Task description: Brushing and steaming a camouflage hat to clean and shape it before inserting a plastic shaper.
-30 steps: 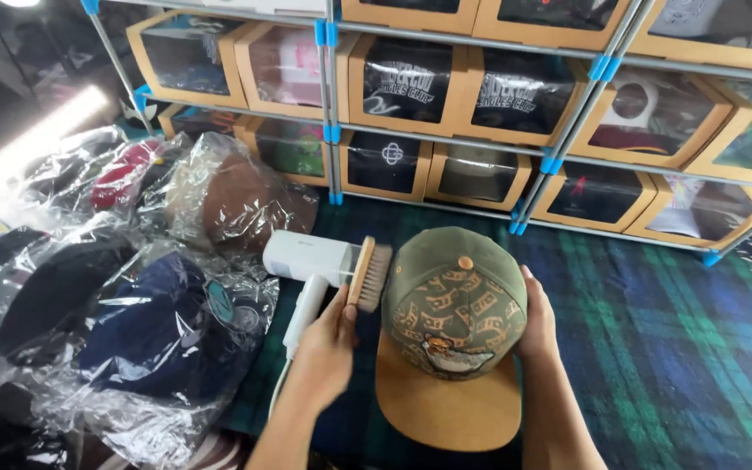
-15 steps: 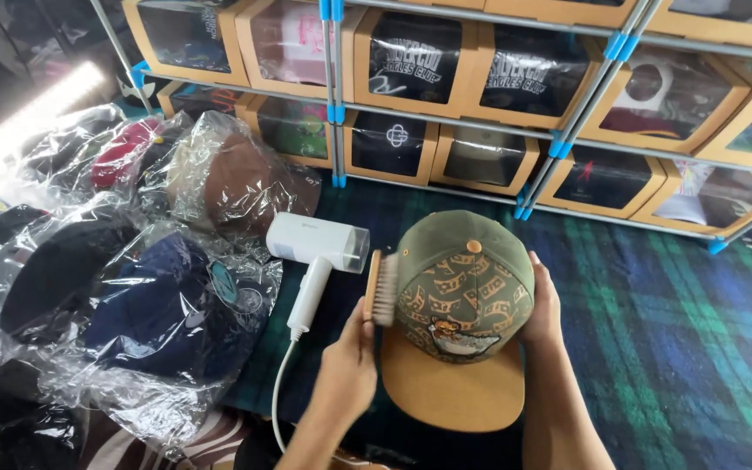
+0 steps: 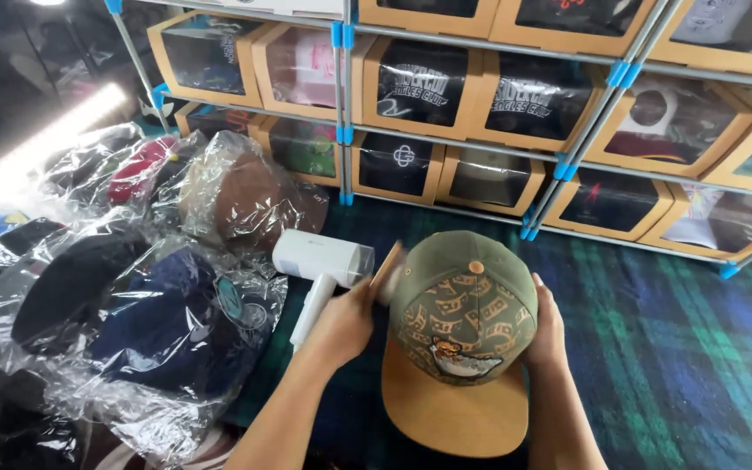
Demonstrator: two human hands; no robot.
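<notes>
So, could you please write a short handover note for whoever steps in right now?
Left hand: grips a wooden brush, set against the left side of the cap's crown; the brush is motion-blurred.
Right hand: holds the cap on its right side, brim toward the person.
Cap: green patterned crown, tan brim, held over the plaid rug.
Nearby: a white handheld appliance lies on the rug just left of the brush; bagged caps are piled further left; boxed caps fill the shelves behind.
Done: cannot tell how much of the crown has been brushed.
Left: probably the remaining crown and the brim.
</notes>
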